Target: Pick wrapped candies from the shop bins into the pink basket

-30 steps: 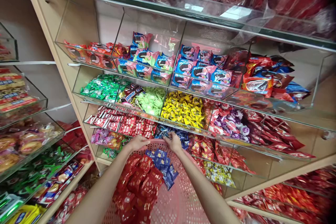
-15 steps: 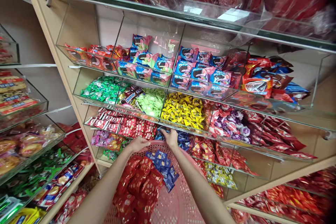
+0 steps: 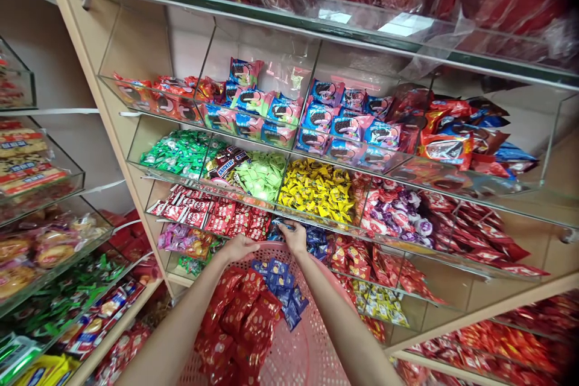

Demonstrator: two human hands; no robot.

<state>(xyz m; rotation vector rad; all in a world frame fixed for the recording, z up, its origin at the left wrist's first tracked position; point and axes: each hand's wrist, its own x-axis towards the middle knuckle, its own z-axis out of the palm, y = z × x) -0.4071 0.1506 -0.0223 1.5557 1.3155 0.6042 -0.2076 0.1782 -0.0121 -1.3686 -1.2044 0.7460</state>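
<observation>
Left hand [image 3: 239,248] is closed on the rim of the pink basket [image 3: 301,353]. Right hand [image 3: 295,237], half-curled, is at the blue packets [image 3: 318,237] beyond that rim; whether it grips one cannot be told. Red packets [image 3: 246,319] lie in the basket, below both hands.

Pale grey wall [image 3: 187,42] behind light-wood upright [image 3: 75,36]; top glass shelf [image 3: 289,14] green-edged, bearing bright white reflections [image 3: 407,22]; narrow white strips [image 3: 54,112] at left

Smooth pink plastic basket [image 3: 296,353], glossy red foil-like packets [image 3: 239,319], shiny blue wrappers [image 3: 281,286], smooth glass shelf [image 3: 289,17], matt wood-look upright [image 3: 87,72] at left
</observation>
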